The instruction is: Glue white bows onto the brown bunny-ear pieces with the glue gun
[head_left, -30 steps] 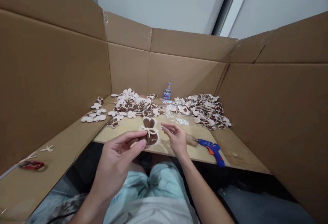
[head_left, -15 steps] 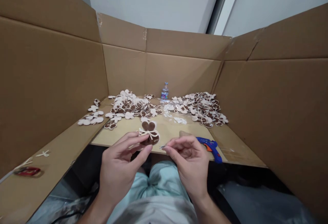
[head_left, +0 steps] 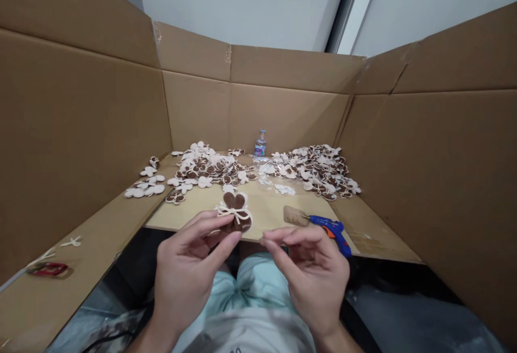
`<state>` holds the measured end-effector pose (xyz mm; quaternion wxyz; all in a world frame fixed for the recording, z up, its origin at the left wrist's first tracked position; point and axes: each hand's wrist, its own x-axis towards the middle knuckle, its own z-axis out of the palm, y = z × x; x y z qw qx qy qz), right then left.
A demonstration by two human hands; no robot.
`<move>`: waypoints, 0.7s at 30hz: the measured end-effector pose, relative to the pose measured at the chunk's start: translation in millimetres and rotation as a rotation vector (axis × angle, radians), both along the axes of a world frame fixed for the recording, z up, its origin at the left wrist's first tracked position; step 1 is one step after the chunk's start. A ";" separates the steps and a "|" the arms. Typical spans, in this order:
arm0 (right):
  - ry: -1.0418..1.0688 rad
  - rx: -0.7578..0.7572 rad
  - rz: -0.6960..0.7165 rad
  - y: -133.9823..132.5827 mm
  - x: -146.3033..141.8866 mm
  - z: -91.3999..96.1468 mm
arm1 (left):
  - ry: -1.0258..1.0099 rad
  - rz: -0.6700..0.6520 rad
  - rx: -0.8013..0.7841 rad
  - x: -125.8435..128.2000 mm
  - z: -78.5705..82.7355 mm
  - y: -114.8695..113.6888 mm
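Flattened cardboard panels (head_left: 81, 126) stand as a screen around a pale wooden counter (head_left: 266, 207), with a white wall (head_left: 242, 2) beyond. In the head view, the left hand (head_left: 188, 267) pinches one brown-and-cream felt cutout (head_left: 236, 215), tied with a cream cord bow, just above the counter's front edge. The right hand (head_left: 311, 283) hovers apart from it, curled, and whether it grips anything is too small to tell. The cutout looks light, soft and flexible, best held by its lower edge, clear of the bow. Beyond lie two large heaps of similar pieces (head_left: 204, 167), too many to count, plus a small loose group (head_left: 145, 187). There is one water bottle (head_left: 260, 144), one blue glue gun (head_left: 331, 234), one tan bundle (head_left: 296, 215) and one red tool (head_left: 47, 269).
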<state>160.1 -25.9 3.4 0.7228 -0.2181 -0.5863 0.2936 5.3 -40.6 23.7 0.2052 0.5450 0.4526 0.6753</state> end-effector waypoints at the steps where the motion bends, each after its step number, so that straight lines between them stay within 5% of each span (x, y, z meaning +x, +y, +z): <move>1: -0.023 0.037 -0.033 -1.2 0.2 -0.4 | -0.008 -0.009 0.010 0.8 0.3 -1.2; 8: -0.098 0.197 -0.138 -3.5 1.2 1.1 | 0.018 -0.037 0.073 2.9 -8.6 -6.6; 21: -0.158 0.174 -0.174 -6.5 0.6 2.1 | 0.142 0.077 0.129 4.1 -15.1 -8.0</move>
